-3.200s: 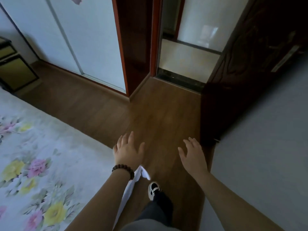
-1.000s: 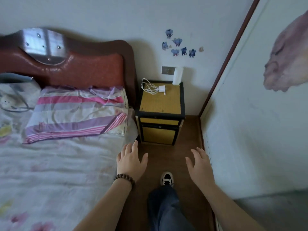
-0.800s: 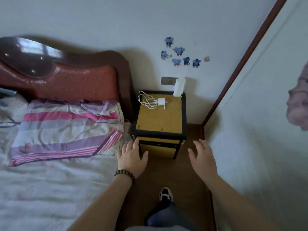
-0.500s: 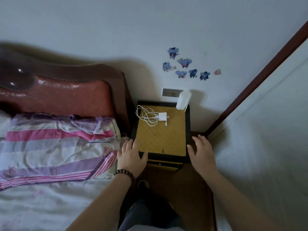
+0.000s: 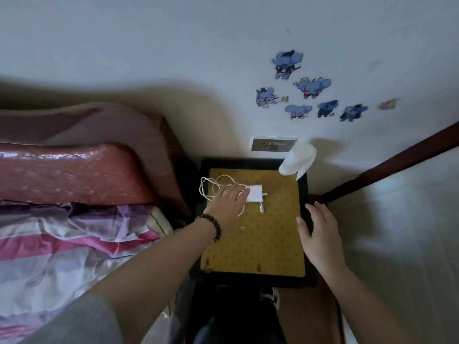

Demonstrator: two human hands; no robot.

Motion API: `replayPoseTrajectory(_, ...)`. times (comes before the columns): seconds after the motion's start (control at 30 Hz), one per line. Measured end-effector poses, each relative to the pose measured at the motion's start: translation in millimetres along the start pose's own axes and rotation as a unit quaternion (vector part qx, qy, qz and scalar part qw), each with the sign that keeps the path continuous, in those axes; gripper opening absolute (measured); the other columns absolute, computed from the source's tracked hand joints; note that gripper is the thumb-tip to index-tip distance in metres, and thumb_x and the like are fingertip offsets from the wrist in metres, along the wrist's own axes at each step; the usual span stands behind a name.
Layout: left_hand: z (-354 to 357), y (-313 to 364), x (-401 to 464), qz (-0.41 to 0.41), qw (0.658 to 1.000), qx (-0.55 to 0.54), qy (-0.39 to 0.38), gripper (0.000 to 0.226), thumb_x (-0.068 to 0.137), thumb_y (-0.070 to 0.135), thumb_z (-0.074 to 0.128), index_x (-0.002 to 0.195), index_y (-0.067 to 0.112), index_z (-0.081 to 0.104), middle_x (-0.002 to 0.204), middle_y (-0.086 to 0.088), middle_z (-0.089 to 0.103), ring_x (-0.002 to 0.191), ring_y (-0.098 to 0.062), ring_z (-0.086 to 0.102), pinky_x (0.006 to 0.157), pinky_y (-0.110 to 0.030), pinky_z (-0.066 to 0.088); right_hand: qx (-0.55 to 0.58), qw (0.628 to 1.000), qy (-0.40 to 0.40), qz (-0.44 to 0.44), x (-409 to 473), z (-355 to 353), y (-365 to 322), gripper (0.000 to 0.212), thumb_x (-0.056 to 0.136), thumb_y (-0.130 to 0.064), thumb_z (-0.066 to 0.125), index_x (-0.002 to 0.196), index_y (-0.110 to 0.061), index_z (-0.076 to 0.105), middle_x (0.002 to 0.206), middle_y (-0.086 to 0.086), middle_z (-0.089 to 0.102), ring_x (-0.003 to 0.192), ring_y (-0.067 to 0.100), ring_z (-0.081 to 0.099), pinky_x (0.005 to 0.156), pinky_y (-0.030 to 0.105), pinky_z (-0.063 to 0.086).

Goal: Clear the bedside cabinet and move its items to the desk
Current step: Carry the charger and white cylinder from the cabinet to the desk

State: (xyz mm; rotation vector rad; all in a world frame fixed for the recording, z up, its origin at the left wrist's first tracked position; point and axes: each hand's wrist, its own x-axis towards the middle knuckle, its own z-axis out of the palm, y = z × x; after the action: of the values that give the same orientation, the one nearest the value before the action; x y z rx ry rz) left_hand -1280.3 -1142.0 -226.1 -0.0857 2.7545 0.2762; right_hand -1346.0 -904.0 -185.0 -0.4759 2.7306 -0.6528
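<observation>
The bedside cabinet (image 5: 255,244) has a yellow patterned top in a black frame and stands against the wall. A white charger block (image 5: 254,193) lies on it with its white cable (image 5: 208,184) coiled to the left. My left hand (image 5: 229,202), a bead bracelet on its wrist, lies flat over the cable with its fingertips at the charger's edge, fingers spread. A white cup-like object (image 5: 298,158) stands at the cabinet's back right corner. My right hand (image 5: 319,234) hovers open over the cabinet's right edge, holding nothing.
The bed with a red padded headboard (image 5: 74,170) and a striped pillow (image 5: 62,234) is close on the left. A wall socket (image 5: 272,145) sits just behind the cabinet. A dark wooden frame (image 5: 397,160) and white panel close the right side. My shoe (image 5: 272,296) is below the cabinet.
I have stepped up to the cabinet. My left hand moved forward from the front edge onto the cable and charger; my right hand stayed by the right edge.
</observation>
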Motion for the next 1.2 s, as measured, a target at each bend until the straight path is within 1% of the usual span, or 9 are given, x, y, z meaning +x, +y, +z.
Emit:
replayPoseTrajectory(0.13, 31.0, -14.1, 48.2, 0.033, 0.999, 0.031, -0.014, 0.130, 0.065, 0.069, 0.067, 0.142, 0.025, -0.028, 0.160, -0.010, 0.000, 0.146, -0.027, 0.001, 0.115, -0.042, -0.005, -0.004, 1.000, -0.012, 0.004, 25.8, 19.4, 15.4, 0.048, 0.094, -0.034, 0.048, 0.136, -0.013, 0.045, 0.148, 0.008, 0.036, 0.140, 0.022, 0.024, 0.112, 0.043, 0.028)
replayPoseTrajectory(0.23, 52.3, -26.5, 62.7, 0.039, 0.999, 0.018, -0.033, 0.144, 0.051, 0.076, 0.071, 0.138, 0.031, -0.035, 0.159, -0.007, -0.008, 0.146, -0.026, -0.006, 0.116, -0.046, -0.007, -0.013, 1.000, -0.019, 0.003, 32.7, 28.7, 30.3, 0.048, 0.093, -0.034, 0.048, 0.136, -0.013, 0.045, 0.148, 0.007, 0.036, 0.140, 0.022, 0.024, 0.112, 0.043, 0.028)
replayPoseTrajectory(0.37, 63.2, -45.5, 68.8, 0.055, 0.998, -0.001, -0.038, 0.148, 0.045, 0.079, 0.070, 0.139, 0.034, -0.035, 0.157, -0.004, -0.018, 0.143, -0.021, -0.015, 0.115, -0.045, -0.010, -0.019, 1.000, -0.020, -0.008, 37.2, 34.9, 48.2, 0.048, 0.092, -0.033, 0.049, 0.135, -0.012, 0.046, 0.147, 0.008, 0.038, 0.140, 0.021, 0.025, 0.110, 0.039, 0.027)
replayPoseTrajectory(0.53, 67.0, -36.9, 75.3, 0.031, 0.998, -0.058, -0.003, 0.141, 0.050, 0.081, 0.064, 0.137, 0.035, -0.036, 0.159, 0.000, 0.001, 0.145, -0.018, -0.005, 0.113, -0.041, -0.011, -0.013, 0.999, -0.029, 0.001, 37.9, 40.1, 58.5, 0.049, 0.093, -0.034, 0.048, 0.137, -0.014, 0.044, 0.148, 0.006, 0.036, 0.141, 0.019, 0.023, 0.111, 0.039, 0.026)
replayPoseTrajectory(0.63, 71.2, -25.0, 77.8, -0.013, 0.991, -0.124, 0.041, 0.128, 0.057, 0.079, 0.061, 0.144, 0.037, -0.023, 0.157, 0.002, 0.019, 0.144, -0.016, 0.005, 0.114, -0.040, -0.006, -0.010, 0.999, -0.035, 0.000, 36.8, 42.1, 61.9, 0.049, 0.093, -0.034, 0.048, 0.138, -0.015, 0.043, 0.148, 0.005, 0.036, 0.140, 0.018, 0.023, 0.111, 0.038, 0.026)
replayPoseTrajectory(0.73, 78.8, -15.5, 78.7, -0.035, 0.983, -0.139, 0.114, 0.102, 0.069, 0.073, 0.057, 0.148, 0.037, 0.005, 0.146, 0.004, 0.039, 0.135, -0.019, 0.023, 0.114, -0.043, 0.009, -0.005, 0.999, -0.033, -0.004, 36.6, 42.1, 66.2, 0.048, 0.092, -0.033, 0.049, 0.137, -0.014, 0.044, 0.147, 0.006, 0.038, 0.140, 0.018, 0.025, 0.112, 0.040, 0.027)
replayPoseTrajectory(0.87, 83.2, -6.0, 83.3, -0.065, 0.967, -0.144, 0.200, 0.068, 0.077, 0.062, 0.061, 0.135, 0.030, 0.044, 0.126, 0.003, 0.055, 0.120, -0.024, 0.042, 0.104, -0.050, 0.029, -0.009, 0.999, -0.032, -0.002, 38.3, 39.6, 73.1, 0.048, 0.092, -0.030, 0.050, 0.136, -0.012, 0.045, 0.146, 0.007, 0.039, 0.139, 0.019, 0.026, 0.111, 0.036, 0.025)
replayPoseTrajectory(1.1, 62.4, 4.3, 77.2, -0.114, 0.942, -0.249, 0.193, 0.065, 0.073, 0.058, 0.066, 0.128, 0.030, 0.048, 0.123, 0.004, 0.054, 0.113, -0.020, 0.050, 0.096, -0.044, 0.042, 0.034, 0.999, -0.022, 0.000, 49.5, 30.5, 63.1, 0.054, 0.091, -0.039, 0.049, 0.140, -0.018, 0.038, 0.147, 0.004, 0.038, 0.136, 0.017, 0.030, 0.107, 0.035, 0.029)
replayPoseTrajectory(1.2, 49.7, 10.9, 66.5, -0.152, 0.928, -0.282, 0.192, 0.068, 0.069, 0.067, 0.058, 0.126, 0.034, 0.045, 0.121, 0.005, 0.055, 0.107, -0.018, 0.053, 0.091, -0.044, 0.048, 0.109, 0.993, 0.014, 0.031, 75.0, 29.3, 42.1, 0.078, 0.080, -0.054, 0.059, 0.144, -0.024, 0.026, 0.149, 0.001, 0.032, 0.135, 0.017, 0.031, 0.103, 0.036, 0.030)
